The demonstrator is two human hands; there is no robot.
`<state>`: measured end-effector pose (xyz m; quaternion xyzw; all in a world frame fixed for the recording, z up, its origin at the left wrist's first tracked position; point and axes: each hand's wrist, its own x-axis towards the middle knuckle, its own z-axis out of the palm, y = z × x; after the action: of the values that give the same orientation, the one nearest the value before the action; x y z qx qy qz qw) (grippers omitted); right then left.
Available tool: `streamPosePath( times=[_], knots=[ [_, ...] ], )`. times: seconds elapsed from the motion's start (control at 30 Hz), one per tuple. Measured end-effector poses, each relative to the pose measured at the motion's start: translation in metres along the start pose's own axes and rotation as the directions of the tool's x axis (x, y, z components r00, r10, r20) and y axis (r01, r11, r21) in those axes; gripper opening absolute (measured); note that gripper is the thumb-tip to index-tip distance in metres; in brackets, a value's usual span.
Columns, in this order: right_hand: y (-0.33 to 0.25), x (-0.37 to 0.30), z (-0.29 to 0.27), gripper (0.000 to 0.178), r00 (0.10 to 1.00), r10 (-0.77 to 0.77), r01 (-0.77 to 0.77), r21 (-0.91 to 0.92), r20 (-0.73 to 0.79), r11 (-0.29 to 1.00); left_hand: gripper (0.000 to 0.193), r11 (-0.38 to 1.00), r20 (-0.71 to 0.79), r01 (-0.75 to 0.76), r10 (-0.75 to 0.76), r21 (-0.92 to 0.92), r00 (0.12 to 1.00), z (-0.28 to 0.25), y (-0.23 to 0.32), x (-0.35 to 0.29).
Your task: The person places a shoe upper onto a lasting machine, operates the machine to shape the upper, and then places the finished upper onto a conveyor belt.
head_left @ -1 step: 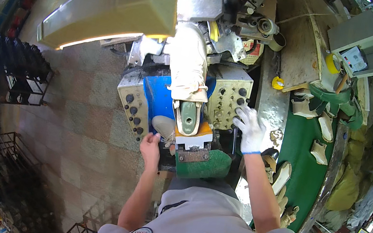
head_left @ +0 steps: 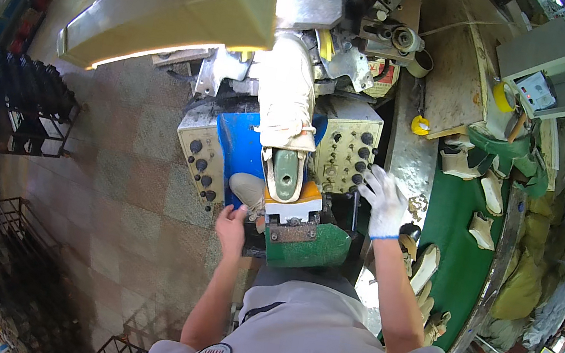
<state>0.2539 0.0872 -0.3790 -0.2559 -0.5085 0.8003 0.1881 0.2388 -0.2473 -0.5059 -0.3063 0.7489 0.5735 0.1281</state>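
The landmark is the shoe machine (head_left: 287,103), a tall cream and metal unit standing directly ahead of the person. A pale shoe upper on a green last (head_left: 288,170) sits sole-up at the machine's centre, just above an orange pad and a green base block (head_left: 307,245). The left hand (head_left: 232,226), bare, is at the lower left of the machine, touching the grey toe end (head_left: 247,189) of the shoe upper; its fingers are curled around that part, though the view does not show how firmly they press. The right hand (head_left: 382,201), in a white glove, is at the right side of the machine, with fingers spread apart and holding nothing, its fingertips (head_left: 369,181) at the lower right corner of the right control panel (head_left: 347,150), which carries rows of black knobs. A matching left control panel (head_left: 201,156) flanks the blue plate on the machine's other side. To the right of the machine lies a green conveyor surface (head_left: 457,263) bearing several pale shoe pieces (head_left: 484,231). Well to the left of the machine, black wire racks (head_left: 31,107) stand on the tiled floor (head_left: 122,210)
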Motion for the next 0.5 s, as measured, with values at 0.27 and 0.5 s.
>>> streamPosePath(
  times=[0.27, 0.5],
  knots=[
    [-0.01, -0.028, -0.008, 0.053, 0.983, 0.176, -0.174, 0.038, -0.056, 0.984, 0.044, 0.98, 0.104, -0.032, 0.053, -0.198, 0.993, 0.073, -0.086, 0.045],
    [-0.024, -0.037, -0.003, 0.049, 0.991, 0.118, -0.108, -0.155, 0.059, 0.982, 0.05, 0.978, 0.236, -0.075, 0.121, -0.194, 0.964, 0.025, -0.032, 0.008]
  ],
)
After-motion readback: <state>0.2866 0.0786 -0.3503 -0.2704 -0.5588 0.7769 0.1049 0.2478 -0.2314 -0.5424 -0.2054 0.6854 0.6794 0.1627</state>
